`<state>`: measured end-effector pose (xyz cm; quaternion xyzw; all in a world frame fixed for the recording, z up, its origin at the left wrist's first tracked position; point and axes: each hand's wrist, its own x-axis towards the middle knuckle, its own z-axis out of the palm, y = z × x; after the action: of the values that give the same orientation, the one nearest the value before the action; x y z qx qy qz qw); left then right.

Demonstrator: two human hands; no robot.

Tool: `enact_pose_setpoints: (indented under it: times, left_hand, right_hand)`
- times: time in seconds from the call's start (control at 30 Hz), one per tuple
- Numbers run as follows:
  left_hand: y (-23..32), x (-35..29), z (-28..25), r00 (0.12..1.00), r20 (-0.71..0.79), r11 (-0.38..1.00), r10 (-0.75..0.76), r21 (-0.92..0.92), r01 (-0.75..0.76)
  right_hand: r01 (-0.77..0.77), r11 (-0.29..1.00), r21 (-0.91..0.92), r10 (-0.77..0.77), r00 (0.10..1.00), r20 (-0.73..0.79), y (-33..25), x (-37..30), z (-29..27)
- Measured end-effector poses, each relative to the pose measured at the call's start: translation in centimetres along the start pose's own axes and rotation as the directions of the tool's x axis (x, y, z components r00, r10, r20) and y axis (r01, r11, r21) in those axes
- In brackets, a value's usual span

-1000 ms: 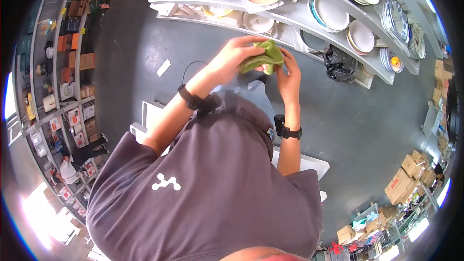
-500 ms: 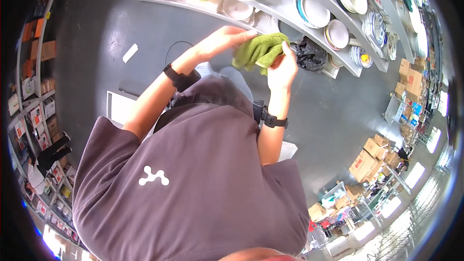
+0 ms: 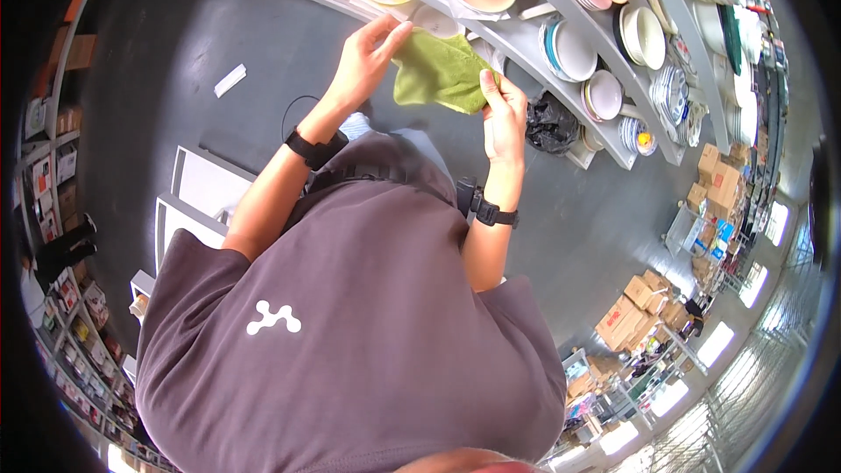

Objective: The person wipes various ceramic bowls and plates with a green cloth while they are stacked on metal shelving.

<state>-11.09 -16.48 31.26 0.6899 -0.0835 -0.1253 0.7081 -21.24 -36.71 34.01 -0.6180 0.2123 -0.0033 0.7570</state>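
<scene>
A green cloth [image 3: 441, 70] hangs spread between my two hands, in front of the shelves. My left hand [image 3: 370, 57] pinches its upper left corner between thumb and fingers. At the cloth's right edge, my right hand [image 3: 503, 109] grips it with the thumb on top. Both wrists carry black straps. Behind the cloth, a white plate [image 3: 435, 21] on the lowest shelf is partly covered from sight.
Grey shelves [image 3: 517, 39] full of plates and bowls rise ahead and to the right. A black plastic bag [image 3: 552, 123] lies by the lowest shelf. Cardboard boxes [image 3: 624, 322] stand at the right. A white strip [image 3: 230, 80] lies on the floor, and another person [image 3: 66, 245] is at far left.
The bunched cloth has been opened out flat between my hands. My left hand has moved left and up, now pinching a corner. The view has turned slightly, shifting the shelves.
</scene>
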Motion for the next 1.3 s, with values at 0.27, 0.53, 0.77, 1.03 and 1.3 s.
enact_pose_setpoints:
  times: [0.27,0.53,0.77,1.03,1.3]
  left_hand:
    - [3.7,-1.9,0.0,0.856,0.253,0.721,0.450,0.463,-0.516]
    - [0.8,-1.1,2.1,0.814,0.355,0.635,0.460,0.509,-0.581]
    - [1.2,0.2,1.1,0.926,0.378,0.966,0.000,-0.238,0.097]
    - [2.1,1.2,-1.6,0.992,0.128,0.971,0.015,-0.237,0.016]
    - [2.9,2.1,-7.2,0.984,-0.123,0.914,-0.130,-0.400,0.071]
  right_hand:
    - [-0.031,0.953,0.301,0.025,0.999,0.024,-0.6,2.1,3.7]
    - [-0.046,0.947,0.319,0.024,0.997,0.073,-0.5,2.1,3.9]
    - [0.008,0.885,0.465,-0.153,0.950,0.274,-2.0,0.9,2.3]
    - [0.206,0.976,-0.075,-0.206,0.978,-0.003,-0.2,1.3,0.8]
    - [0.239,0.936,0.259,-0.173,0.952,-0.254,0.0,0.6,-7.1]
